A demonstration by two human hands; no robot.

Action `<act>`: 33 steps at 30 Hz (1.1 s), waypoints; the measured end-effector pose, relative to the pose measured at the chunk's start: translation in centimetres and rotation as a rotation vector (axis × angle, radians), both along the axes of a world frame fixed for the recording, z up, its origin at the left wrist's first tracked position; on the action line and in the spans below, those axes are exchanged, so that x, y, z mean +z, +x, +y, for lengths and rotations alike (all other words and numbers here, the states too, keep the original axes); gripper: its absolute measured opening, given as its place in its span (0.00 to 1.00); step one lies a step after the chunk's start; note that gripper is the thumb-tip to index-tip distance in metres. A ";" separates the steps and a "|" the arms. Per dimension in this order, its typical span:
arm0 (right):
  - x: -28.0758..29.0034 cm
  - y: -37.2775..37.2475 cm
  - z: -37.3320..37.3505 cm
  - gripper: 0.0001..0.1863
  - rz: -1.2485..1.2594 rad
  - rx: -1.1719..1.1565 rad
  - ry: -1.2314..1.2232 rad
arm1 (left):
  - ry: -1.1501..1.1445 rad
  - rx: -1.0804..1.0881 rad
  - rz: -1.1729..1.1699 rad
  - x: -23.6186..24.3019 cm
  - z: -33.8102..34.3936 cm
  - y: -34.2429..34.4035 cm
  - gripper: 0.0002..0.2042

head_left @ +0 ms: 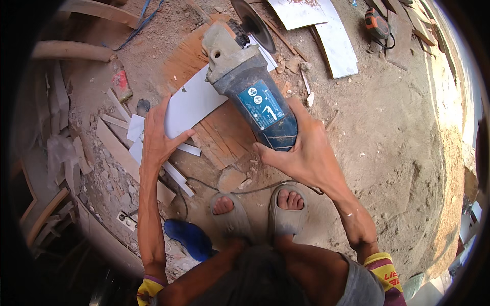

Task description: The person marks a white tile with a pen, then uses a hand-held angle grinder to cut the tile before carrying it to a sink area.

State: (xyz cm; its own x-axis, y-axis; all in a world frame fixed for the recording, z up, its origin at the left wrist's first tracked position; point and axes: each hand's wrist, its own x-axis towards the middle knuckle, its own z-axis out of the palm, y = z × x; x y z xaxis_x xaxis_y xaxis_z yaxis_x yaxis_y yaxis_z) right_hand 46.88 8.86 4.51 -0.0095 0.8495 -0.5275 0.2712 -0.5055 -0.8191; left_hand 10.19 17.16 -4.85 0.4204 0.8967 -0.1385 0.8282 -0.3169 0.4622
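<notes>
Head view: right hand grips angle grinder.

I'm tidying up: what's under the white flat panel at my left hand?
A reddish-brown wooden board shows past two edges of the white flat panel; whatever the panel covers can't be seen.

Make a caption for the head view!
Left hand against a white panel, right hand gripping an angle grinder.
</notes>
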 end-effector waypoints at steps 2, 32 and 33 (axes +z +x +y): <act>-1.0 -0.1 0.0 0.37 -0.010 -0.007 0.041 | -0.015 -0.019 0.002 -0.1 0.2 -0.6 0.55; -5.6 -2.9 4.1 0.43 -0.113 0.038 0.076 | -0.074 -0.029 0.035 0.1 0.5 -2.3 0.57; -5.6 -3.0 4.1 0.43 -0.102 0.035 0.074 | -0.067 -0.032 0.033 0.1 0.5 -2.3 0.57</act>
